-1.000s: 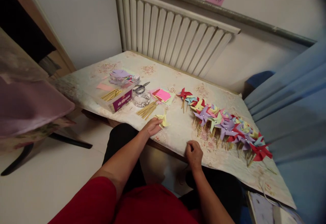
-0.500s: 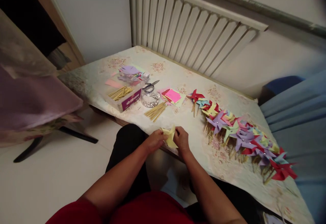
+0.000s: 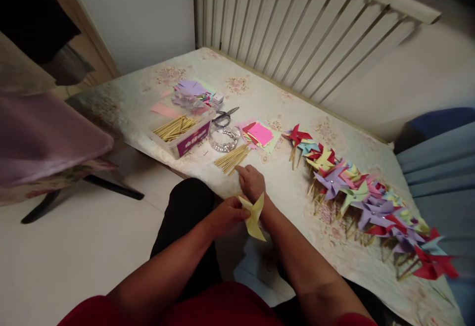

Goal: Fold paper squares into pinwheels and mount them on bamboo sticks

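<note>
L hand grip: L hand pinches a yellow paper pinwheel at its centre, held just off the near worktop edge, above the lap.
R hand grip: R hand open, holds nothing; fingers stretched toward the loose stick bundle, tips just at its near end.
Change vs 0.5 s ago: both hands were on the pinwheel then; R hand has let go and gone fwd to the sticks. Pinwheel sits lower and nearer the body.
Near sticks: coil of shiny beads, scissors, stack of coloured paper squares.
Left of those: clear plastic box w/ more sticks inside, purple label on its side; purple and pink paper scraps behind it.
Right side: long row of finished pinwheels on sticks, red, purple, yellow, blue, running to the far R corner.
Worktop: worktop covered w/ pale floral cloth.
Room: white radiator on the wall behind, blue fabric at R, pale floor at L.
</note>
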Demonstrator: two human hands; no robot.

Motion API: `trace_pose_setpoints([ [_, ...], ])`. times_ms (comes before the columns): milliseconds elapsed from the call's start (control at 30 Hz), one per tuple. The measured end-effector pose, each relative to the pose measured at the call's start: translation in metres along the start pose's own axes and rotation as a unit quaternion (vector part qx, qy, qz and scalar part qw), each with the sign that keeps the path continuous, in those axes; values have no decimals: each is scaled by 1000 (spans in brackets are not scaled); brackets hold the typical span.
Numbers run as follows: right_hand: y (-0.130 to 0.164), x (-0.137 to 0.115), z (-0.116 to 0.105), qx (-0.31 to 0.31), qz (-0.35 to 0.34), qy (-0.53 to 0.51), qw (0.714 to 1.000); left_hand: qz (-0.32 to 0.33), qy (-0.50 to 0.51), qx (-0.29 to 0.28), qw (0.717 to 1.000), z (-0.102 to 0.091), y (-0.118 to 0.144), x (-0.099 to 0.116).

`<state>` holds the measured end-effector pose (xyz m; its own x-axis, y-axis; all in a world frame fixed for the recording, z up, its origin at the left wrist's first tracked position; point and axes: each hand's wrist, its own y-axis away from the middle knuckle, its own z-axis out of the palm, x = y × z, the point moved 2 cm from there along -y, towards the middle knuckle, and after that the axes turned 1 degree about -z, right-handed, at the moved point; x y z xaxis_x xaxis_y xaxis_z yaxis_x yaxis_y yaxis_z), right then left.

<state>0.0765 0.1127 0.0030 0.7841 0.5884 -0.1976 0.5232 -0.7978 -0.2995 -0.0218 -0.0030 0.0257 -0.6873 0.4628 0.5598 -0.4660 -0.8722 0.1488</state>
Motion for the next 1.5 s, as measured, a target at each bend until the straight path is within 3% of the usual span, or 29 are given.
trace_pose_setpoints([
  [367,-4,-3,-4,-17,12,11,1000,6,4,-18,1000,0,-3,-1],
  [933,-3,0,3,-14,3,52,999,7,25,8,1000,-6,-5,-3],
  [1133,2,-8,-8,-36,-12,118,992,8,11,31,999,-12,-2,-3],
  [1267,20,-8,-19,-52,-14,127,990,7,-15,17,1000,-16,-3,-6],
  [1400,49,7,-28,-39,52,85,994,15,-36,20,999,-20,-6,-7],
  [1500,71,25,-41,44,172,-37,983,16,-54,28,998,-23,-8,-8],
])
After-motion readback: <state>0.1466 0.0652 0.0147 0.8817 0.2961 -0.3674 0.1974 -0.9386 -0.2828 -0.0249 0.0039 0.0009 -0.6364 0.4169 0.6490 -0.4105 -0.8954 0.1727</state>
